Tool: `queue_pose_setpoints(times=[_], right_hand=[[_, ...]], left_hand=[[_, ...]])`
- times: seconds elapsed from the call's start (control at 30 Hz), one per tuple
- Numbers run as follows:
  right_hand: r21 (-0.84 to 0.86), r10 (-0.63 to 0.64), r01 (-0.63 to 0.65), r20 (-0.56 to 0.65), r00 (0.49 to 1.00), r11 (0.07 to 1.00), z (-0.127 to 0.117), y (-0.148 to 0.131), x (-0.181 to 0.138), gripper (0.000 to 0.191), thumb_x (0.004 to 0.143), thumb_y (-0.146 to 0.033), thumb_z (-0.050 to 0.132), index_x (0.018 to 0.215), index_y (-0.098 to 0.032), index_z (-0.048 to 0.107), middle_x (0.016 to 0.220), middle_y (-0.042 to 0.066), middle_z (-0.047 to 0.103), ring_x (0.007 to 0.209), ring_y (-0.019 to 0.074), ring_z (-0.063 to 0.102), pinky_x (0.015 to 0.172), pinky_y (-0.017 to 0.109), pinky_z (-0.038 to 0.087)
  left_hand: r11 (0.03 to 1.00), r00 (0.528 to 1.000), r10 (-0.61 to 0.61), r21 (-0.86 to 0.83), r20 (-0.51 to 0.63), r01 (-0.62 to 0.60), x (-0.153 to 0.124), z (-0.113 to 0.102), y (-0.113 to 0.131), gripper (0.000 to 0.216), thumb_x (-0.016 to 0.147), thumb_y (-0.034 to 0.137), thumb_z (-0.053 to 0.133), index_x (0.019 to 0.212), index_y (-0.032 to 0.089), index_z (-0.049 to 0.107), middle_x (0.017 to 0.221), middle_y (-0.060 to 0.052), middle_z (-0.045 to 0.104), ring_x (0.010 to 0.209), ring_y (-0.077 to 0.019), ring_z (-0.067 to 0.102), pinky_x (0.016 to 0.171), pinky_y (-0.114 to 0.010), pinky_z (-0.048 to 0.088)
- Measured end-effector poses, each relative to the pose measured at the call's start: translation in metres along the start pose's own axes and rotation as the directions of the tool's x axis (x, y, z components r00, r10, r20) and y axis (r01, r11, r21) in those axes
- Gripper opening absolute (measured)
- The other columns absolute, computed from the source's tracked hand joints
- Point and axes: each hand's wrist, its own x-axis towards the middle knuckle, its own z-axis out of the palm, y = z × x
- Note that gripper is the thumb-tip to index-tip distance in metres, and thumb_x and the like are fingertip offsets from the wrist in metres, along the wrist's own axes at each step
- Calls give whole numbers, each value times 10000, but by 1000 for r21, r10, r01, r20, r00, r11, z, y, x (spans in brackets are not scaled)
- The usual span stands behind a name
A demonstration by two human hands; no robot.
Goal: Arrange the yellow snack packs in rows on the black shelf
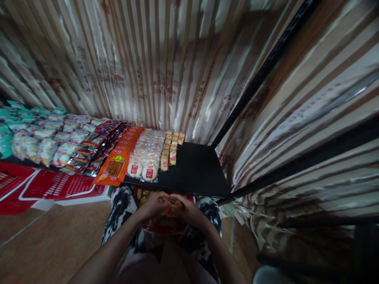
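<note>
Nearest the head camera, two bare forearms run up from the bottom edge and meet over the person's lap, above knees in black-and-white patterned trousers [121,209]. The left hand [154,205] and the right hand [188,209] are pressed close together, fingers curled in around a small yellowish packet [172,203]; both seem to be pinching it, though the packet is mostly hidden and blurred, so how tight each grip is cannot be judged surely. Just beneath the hands sits a red bag [161,225] between the knees, with more small yellow pieces showing at its left side, too dim to count. Beyond the hands lies one black shelf [195,169], bare at its right half. On it, from the right: two short rows of small yellow-and-red packets [171,148], roughly a dozen in all; then two rows of clear packs with round pale cakes [146,157]; then one row of orange packs [118,161]; then dark red packs [100,146]; then white and teal bags [38,138] at far left. Striped sheeting [154,71] hangs behind.
</note>
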Motion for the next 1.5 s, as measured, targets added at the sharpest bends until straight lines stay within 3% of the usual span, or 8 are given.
queue_pose_setpoints(times=[0.17,0.27,0.43,0.67,0.83,1.0,1.3,1.5], right_hand=[[254,121,-124,28,992,959,3,6,-1,415,732,-400,614,1111,-230,604,773,-8,657,646,130,576,592,224,444],[393,114,-142,94,989,909,4,5,0,374,749,-457,592,1015,-203,655,868,27,685,755,169,622,664,264,474],[561,220,-127,-100,970,818,1,5,13,435,691,-509,634,976,-182,667,876,49,699,775,194,635,628,272,492],[536,338,-74,-414,845,841,-5,23,68,467,619,-511,637,926,-160,654,787,45,656,643,155,598,527,235,471],[424,305,-90,-473,827,901,-8,30,102,444,681,-483,556,982,-163,624,844,47,633,664,158,602,544,251,494],[137,236,-192,-562,793,972,-13,29,119,325,755,-391,497,964,-187,640,884,42,647,727,156,606,693,271,486],[18,225,-266,-592,774,964,-10,23,131,326,799,-347,472,1060,-174,561,909,41,653,680,138,613,664,254,460],[-150,143,-315,-659,738,937,-6,27,131,217,805,-365,463,885,-191,567,866,41,645,753,169,609,659,262,431]], left_hand=[[999,999,19,-46,-28,-20,10,-1,2,310,710,305,550,944,142,671,776,-18,656,692,-121,556,639,-210,431],[993,981,-11,-116,-195,-12,18,-5,8,369,751,385,530,1000,136,639,905,-60,666,806,-153,590,742,-254,460],[1000,818,14,3,-575,-15,19,-5,15,326,826,344,423,1026,154,597,1030,-81,620,942,-178,572,848,-306,454],[973,866,216,169,-452,-155,33,16,16,285,815,207,392,1017,170,590,1094,-92,586,1059,-182,538,962,-339,417],[967,899,228,190,-373,-167,58,22,15,338,815,192,397,1108,151,561,1285,-103,495,1205,-181,452,1060,-351,341],[971,907,198,200,-371,-130,76,24,9,376,844,210,375,1183,152,529,1335,-95,470,1266,-185,395,1094,-382,297],[971,920,142,232,-365,-58,90,21,2,408,848,205,363,1216,120,518,1346,-113,470,1273,-179,400,1101,-355,291],[970,898,177,228,-402,-88,96,24,-4,404,830,186,375,1193,127,544,1311,-119,508,1250,-196,432,1085,-374,321]])
